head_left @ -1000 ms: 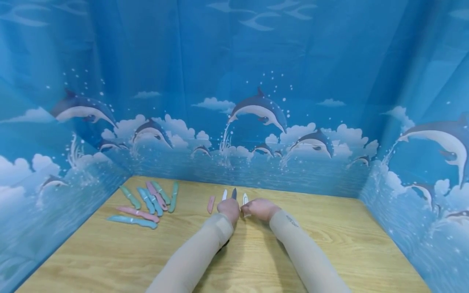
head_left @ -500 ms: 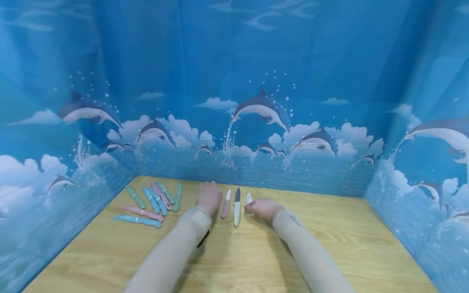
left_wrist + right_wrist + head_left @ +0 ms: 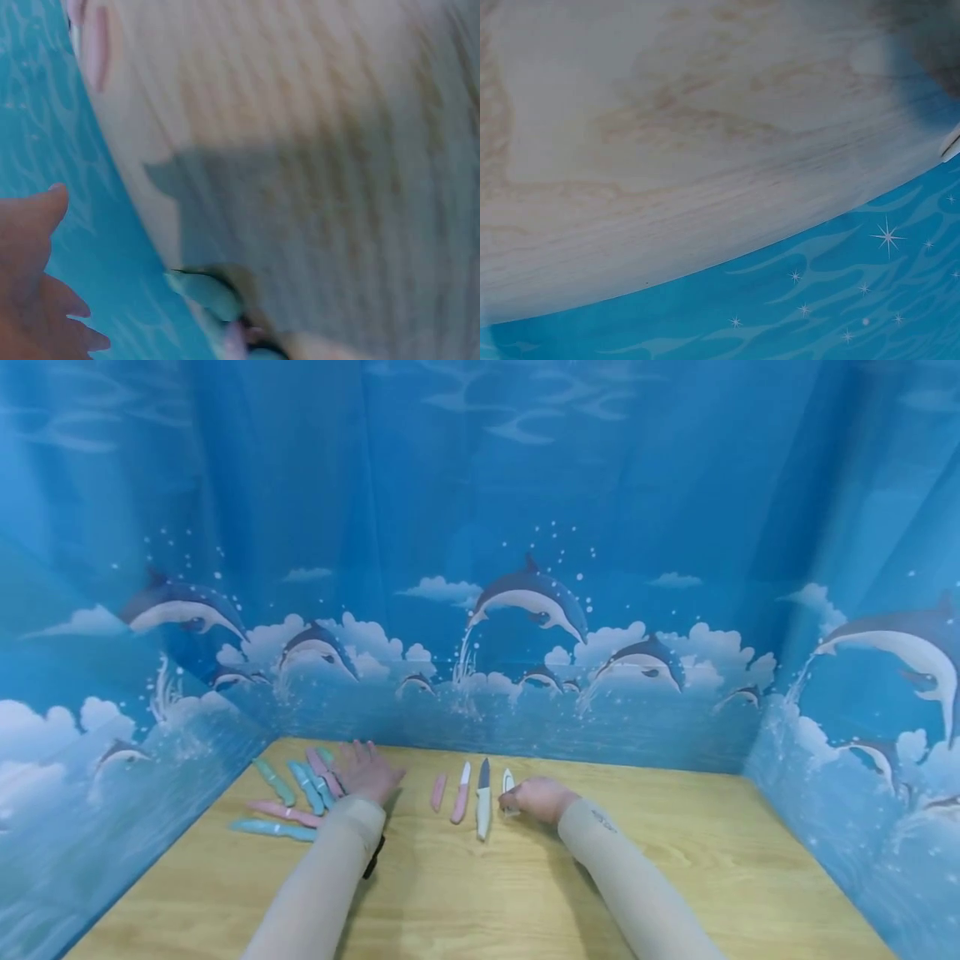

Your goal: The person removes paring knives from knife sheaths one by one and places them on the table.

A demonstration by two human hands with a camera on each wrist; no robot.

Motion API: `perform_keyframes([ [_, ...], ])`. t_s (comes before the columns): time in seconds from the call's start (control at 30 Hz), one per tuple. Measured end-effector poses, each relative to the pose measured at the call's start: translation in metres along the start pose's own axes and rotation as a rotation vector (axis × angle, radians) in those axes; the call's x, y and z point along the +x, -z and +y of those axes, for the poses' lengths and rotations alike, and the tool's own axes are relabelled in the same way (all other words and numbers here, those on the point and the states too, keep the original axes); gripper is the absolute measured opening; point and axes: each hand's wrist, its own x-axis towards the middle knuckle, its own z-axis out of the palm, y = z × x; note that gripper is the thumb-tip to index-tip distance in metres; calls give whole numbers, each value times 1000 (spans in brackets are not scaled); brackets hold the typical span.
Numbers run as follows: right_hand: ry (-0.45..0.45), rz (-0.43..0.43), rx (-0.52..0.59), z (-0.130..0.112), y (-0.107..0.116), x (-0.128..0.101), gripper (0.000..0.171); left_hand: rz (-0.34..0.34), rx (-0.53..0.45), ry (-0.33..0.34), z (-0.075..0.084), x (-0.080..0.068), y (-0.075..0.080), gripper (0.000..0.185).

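In the head view my left hand point(image 3: 367, 772) reaches out with spread fingers, partly covering the right end of a group of knives; in the left wrist view its fingers point(image 3: 34, 270) show at the left. A green knife point(image 3: 273, 781), a blue knife point(image 3: 306, 787) and a pink knife point(image 3: 321, 768) lie beside it. My right hand point(image 3: 538, 799) pinches a white knife sheath point(image 3: 508, 779), whose lower part the fingers hide. Left of it lie a white-handled knife point(image 3: 483, 814) with a dark blade, a pink-handled knife point(image 3: 460, 806) with a white blade, and a pink sheath point(image 3: 438, 793).
Another pink knife point(image 3: 281, 812) and a blue knife point(image 3: 272, 829) lie crosswise at the front of the left group. The wooden table point(image 3: 645, 843) ends at a blue dolphin-print curtain point(image 3: 480, 568) along its back and sides.
My left hand has let go of the white-handled knife, leaving it on the table, and moved left to the knife group, fingers spreading. The right hand stays at the white sheath.
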Motion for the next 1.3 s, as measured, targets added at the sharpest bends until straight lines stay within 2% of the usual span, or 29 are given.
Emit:
perform_keyframes([
  [0.03,3,0,0,-1,-1,0,31,-9,-6,-3,-3,1,-4,87],
  [0.13,-126,17,173,-2,-1,-1,37,-35,-26,-10,-12,7,-13,86],
  [0.2,-151,15,203,-3,-1,-1,39,-51,-61,-20,-16,9,-16,87],
  [0.3,-136,12,188,-3,-2,-1,37,-86,-113,-14,-19,9,-17,87],
  [0.4,4,23,41,0,-2,-1,31,-114,-110,-4,-17,4,-11,86],
  [0.53,258,98,-235,4,-3,-1,23,-158,-97,12,-14,-3,-7,86],
  [0.6,316,126,-301,5,-3,-1,24,-174,-106,25,-15,-1,-11,89],
  [0.83,343,117,-403,5,-1,0,26,-226,-164,86,-25,22,-40,104],
  [0.97,349,115,-414,4,0,-1,25,-264,-176,103,-26,23,-41,103],
  [1.07,351,114,-415,4,0,-1,26,-265,-153,76,-23,13,-30,92],
  [1.17,347,106,-419,4,0,0,26,-233,-100,20,-18,1,-16,74],
  [1.3,348,105,-420,4,0,1,25,-181,-34,-27,-17,-3,-12,47],
])
